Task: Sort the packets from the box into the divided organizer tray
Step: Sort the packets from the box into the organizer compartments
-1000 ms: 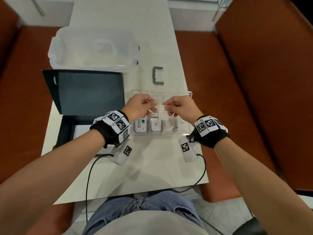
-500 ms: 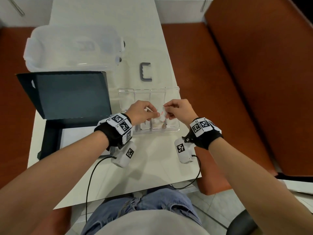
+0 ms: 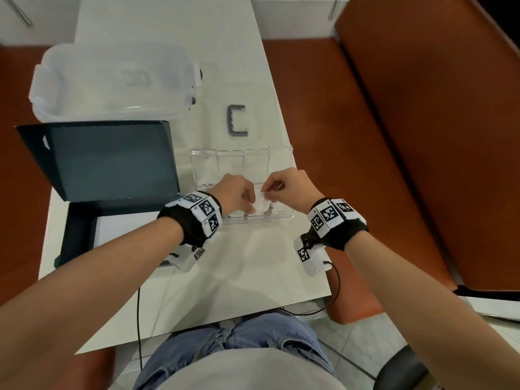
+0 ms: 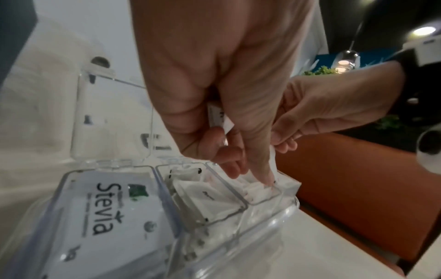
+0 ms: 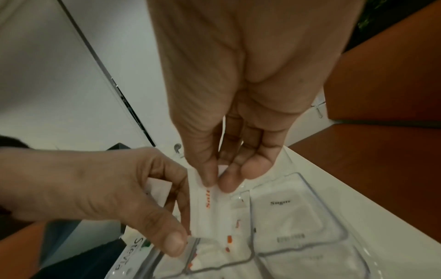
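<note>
The long white table (image 3: pixel 174 66) carries, toward its far left corner, a big translucent plastic storage tub (image 3: pixel 112 83); nearer along the left edge lies the open dark cardboard box (image 3: pixel 109 164), lid raised, with only a pale sheet visible inside it. At the right edge sits the clear plastic divided organizer tray (image 3: pixel 281 218), its hinged lid folded back away from the person, and beyond it a small grey C-shaped handle (image 3: pixel 237 121). The compartments hold sorted packets: a Stevia packet (image 4: pixel 105 205) at the left end, a Sugar packet (image 5: pixel 286 213) at the right. The right hand (image 3: pixel 292 190) pinches the top edge of a white salt packet with orange lettering (image 5: pixel 210 200) standing over the third compartment, while the left hand (image 3: pixel 236 192) pinches its lower edge and steadies it, fingertip down among the packets. This looks like the insertion step, likely late in the sorting. Next, the packet needs sliding down flat between its neighbours, then both hands must let go without dragging others out.
</note>
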